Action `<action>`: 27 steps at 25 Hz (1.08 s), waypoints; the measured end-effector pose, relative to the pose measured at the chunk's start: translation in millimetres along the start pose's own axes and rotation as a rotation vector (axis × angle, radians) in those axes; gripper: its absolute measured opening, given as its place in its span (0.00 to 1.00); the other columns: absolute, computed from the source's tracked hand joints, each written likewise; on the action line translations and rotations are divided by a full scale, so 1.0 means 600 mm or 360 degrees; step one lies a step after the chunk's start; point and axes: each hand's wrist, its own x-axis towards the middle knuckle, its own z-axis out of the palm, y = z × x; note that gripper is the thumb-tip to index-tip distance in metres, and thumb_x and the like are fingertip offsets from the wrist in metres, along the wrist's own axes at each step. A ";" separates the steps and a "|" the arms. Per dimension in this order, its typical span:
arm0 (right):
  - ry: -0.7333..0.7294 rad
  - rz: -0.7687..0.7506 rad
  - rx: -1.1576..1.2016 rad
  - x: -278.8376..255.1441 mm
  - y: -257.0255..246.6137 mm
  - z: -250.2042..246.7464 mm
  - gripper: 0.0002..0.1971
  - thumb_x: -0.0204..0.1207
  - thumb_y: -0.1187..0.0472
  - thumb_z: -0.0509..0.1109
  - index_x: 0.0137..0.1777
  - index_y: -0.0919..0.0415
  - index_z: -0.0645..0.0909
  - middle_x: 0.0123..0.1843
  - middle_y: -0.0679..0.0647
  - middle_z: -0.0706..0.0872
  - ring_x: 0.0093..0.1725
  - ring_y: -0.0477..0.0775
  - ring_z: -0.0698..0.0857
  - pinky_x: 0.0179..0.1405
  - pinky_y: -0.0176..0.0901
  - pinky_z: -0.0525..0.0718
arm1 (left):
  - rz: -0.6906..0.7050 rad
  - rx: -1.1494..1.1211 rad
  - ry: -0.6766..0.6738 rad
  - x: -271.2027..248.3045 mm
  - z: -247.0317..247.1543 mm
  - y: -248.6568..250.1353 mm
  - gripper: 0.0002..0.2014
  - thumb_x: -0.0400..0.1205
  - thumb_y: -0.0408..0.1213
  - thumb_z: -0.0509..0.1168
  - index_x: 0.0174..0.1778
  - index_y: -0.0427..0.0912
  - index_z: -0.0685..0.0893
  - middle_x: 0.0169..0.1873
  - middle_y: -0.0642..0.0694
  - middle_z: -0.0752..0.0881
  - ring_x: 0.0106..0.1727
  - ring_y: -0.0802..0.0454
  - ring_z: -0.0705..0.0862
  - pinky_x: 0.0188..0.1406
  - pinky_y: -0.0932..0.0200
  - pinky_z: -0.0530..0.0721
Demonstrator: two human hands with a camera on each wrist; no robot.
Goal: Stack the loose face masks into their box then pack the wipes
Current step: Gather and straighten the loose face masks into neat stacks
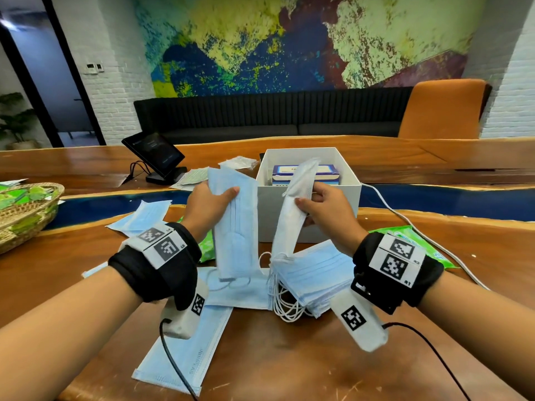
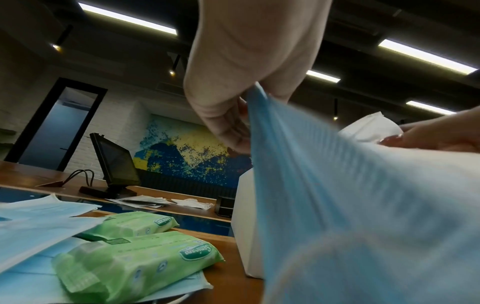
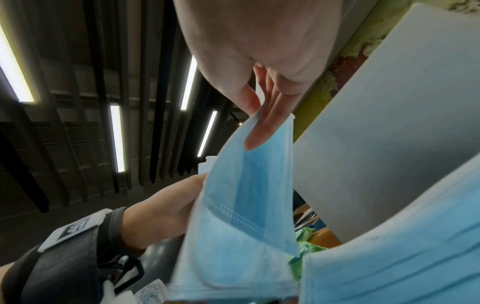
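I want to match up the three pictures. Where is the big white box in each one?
Head: the white box stands mid-table, just behind both hands.
Left wrist: its white side shows at centre, partly hidden by the blue mask.
Right wrist: its wall fills the right side.
Shared landmark: the green wipes pack, beside the box.

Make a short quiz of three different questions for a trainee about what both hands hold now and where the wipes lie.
1. True or false: the left hand holds a green wipes pack.
2. What does the right hand hold? A) a stack of face masks B) the tablet C) the basket
3. Fill in: the wipes packs lie on the ____.

Key:
1. False; it holds face masks.
2. A; the stack of face masks is held in front of the white box.
3. Table.
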 end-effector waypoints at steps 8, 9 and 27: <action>-0.0088 -0.0308 -0.0315 -0.019 -0.024 0.024 0.18 0.79 0.64 0.66 0.68 0.63 0.76 0.53 0.52 0.82 0.48 0.56 0.87 0.40 0.43 0.90 | -0.0073 -0.0332 -0.0110 -0.012 0.049 0.020 0.19 0.85 0.45 0.59 0.68 0.38 0.76 0.61 0.39 0.84 0.59 0.42 0.84 0.61 0.46 0.81; -0.0185 -0.0299 -0.0302 -0.023 -0.025 0.030 0.18 0.80 0.63 0.66 0.69 0.63 0.76 0.54 0.53 0.82 0.46 0.55 0.87 0.39 0.42 0.89 | -0.0067 -0.0375 -0.0153 -0.015 0.055 0.022 0.20 0.85 0.47 0.57 0.69 0.39 0.75 0.61 0.40 0.84 0.60 0.43 0.84 0.62 0.46 0.81; -0.0007 -0.0023 -0.0559 -0.002 -0.018 0.009 0.25 0.74 0.49 0.71 0.66 0.60 0.72 0.64 0.54 0.82 0.57 0.50 0.82 0.55 0.47 0.86 | 0.0173 -0.0512 -0.0413 -0.041 0.032 0.018 0.16 0.82 0.36 0.63 0.66 0.40 0.76 0.57 0.46 0.84 0.51 0.54 0.86 0.46 0.61 0.87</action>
